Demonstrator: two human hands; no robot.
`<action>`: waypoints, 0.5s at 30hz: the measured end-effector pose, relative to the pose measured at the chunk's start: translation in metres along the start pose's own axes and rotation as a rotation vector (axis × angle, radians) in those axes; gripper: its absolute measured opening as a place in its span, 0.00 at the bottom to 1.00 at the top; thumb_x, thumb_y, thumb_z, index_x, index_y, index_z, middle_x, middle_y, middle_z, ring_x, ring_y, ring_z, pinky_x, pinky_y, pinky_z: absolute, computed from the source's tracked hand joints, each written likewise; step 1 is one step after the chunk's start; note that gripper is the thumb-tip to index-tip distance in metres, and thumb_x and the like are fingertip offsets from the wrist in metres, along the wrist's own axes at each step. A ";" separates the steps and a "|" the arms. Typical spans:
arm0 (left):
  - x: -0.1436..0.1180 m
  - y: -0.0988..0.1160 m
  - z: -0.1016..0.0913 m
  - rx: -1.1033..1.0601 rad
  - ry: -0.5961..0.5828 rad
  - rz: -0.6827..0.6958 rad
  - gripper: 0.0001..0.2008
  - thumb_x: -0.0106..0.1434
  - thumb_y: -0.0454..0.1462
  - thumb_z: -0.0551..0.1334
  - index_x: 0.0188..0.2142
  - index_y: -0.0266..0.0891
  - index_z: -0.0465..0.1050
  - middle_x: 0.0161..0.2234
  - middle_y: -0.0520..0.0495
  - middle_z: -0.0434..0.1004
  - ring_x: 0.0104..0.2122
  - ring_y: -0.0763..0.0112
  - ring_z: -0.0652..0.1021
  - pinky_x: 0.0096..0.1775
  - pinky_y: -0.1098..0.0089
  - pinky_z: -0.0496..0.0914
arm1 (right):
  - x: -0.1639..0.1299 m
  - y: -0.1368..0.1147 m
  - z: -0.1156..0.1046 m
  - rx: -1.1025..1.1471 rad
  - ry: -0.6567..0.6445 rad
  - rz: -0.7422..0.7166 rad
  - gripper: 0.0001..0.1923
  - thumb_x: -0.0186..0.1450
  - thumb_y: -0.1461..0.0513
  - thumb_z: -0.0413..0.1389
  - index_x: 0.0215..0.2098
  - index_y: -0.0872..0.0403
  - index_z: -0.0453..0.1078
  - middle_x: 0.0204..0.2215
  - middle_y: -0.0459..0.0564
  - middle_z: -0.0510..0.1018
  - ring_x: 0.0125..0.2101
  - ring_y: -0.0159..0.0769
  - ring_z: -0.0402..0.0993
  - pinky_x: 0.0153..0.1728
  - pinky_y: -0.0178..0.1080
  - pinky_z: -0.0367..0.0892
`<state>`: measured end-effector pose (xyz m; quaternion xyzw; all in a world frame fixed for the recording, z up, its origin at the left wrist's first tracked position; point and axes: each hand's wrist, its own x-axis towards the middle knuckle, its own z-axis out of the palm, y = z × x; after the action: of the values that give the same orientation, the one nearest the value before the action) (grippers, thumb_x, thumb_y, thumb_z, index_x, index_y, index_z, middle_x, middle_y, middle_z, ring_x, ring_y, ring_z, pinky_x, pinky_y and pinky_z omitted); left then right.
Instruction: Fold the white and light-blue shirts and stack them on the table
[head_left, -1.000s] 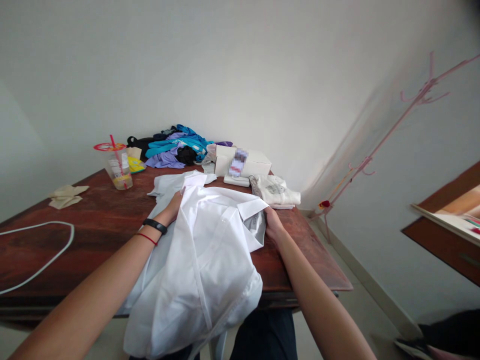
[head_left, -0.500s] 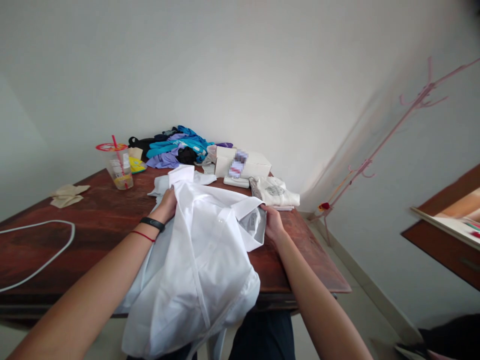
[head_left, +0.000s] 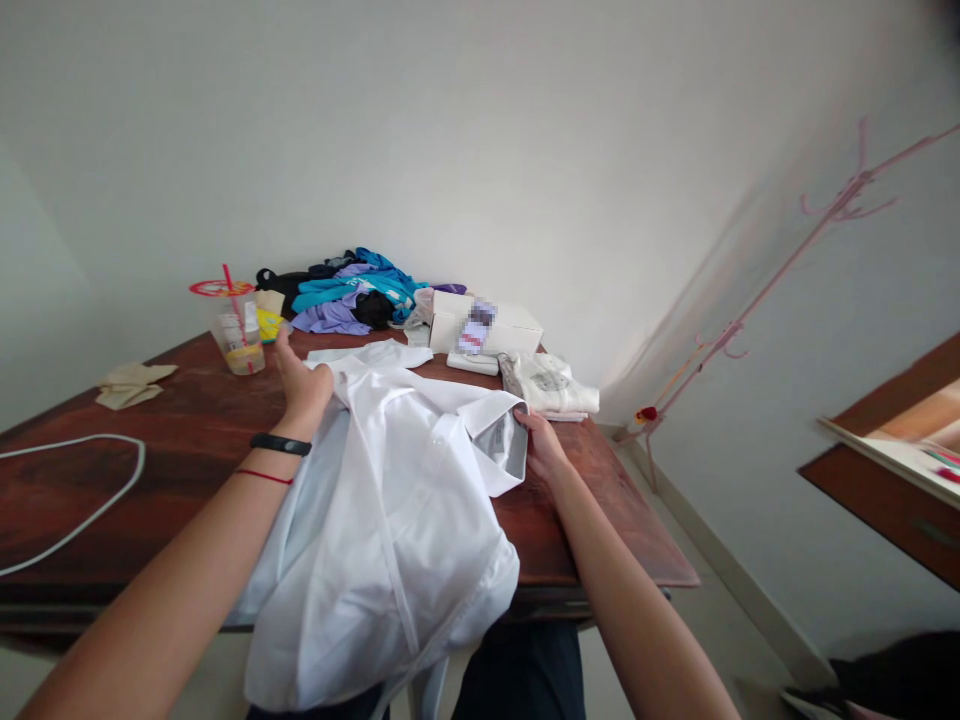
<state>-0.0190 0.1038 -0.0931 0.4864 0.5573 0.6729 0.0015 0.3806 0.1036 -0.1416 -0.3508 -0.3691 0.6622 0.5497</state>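
On table edge, white shirt [head_left: 390,510] lay bunched, lower half hanging off toward me; I judged slide to floor possible if grip slackened, hanging weight pulling it; left hand [head_left: 300,385] gripped far shoulder fabric, fingers curled, thumb raised; right hand [head_left: 541,447] pinched collar [head_left: 495,425] at shirt's right; plastic cup [head_left: 238,335] stood near left hand, so wide sweep could tip it.

Hidden and cut off

My right hand [head_left: 541,447] fingertips vanish under the white shirt [head_left: 390,520]; its hem leaves frame at 6 o'clock; the box [head_left: 487,322] label is blurred.
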 end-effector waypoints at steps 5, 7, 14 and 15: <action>-0.028 0.041 0.007 0.039 -0.149 0.282 0.28 0.61 0.28 0.56 0.62 0.36 0.66 0.61 0.41 0.70 0.61 0.57 0.70 0.60 0.55 0.67 | -0.001 0.001 -0.001 -0.009 0.000 0.031 0.09 0.54 0.60 0.65 0.32 0.52 0.72 0.29 0.46 0.82 0.29 0.38 0.77 0.35 0.40 0.73; -0.045 0.054 0.015 0.002 -0.374 0.338 0.21 0.64 0.32 0.56 0.56 0.40 0.72 0.56 0.44 0.76 0.57 0.58 0.74 0.57 0.58 0.69 | -0.002 0.000 0.000 -0.014 -0.005 0.042 0.09 0.54 0.60 0.65 0.31 0.52 0.72 0.30 0.47 0.82 0.30 0.40 0.77 0.36 0.41 0.74; -0.075 0.042 0.035 0.038 -1.099 0.315 0.14 0.67 0.41 0.59 0.46 0.44 0.80 0.48 0.43 0.82 0.49 0.56 0.79 0.54 0.59 0.71 | -0.006 -0.003 0.006 -0.004 0.007 0.065 0.06 0.54 0.62 0.63 0.31 0.53 0.74 0.29 0.48 0.83 0.29 0.40 0.78 0.34 0.40 0.74; -0.075 0.039 0.036 0.047 -1.115 0.305 0.14 0.67 0.43 0.59 0.46 0.44 0.81 0.48 0.42 0.82 0.50 0.55 0.79 0.55 0.58 0.71 | -0.006 -0.003 0.007 0.001 0.009 0.067 0.06 0.54 0.63 0.63 0.31 0.53 0.74 0.29 0.48 0.83 0.30 0.40 0.78 0.34 0.40 0.74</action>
<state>0.0652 0.0747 -0.1160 0.8423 0.4106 0.2948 0.1871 0.3771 0.0975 -0.1354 -0.3657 -0.3543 0.6790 0.5289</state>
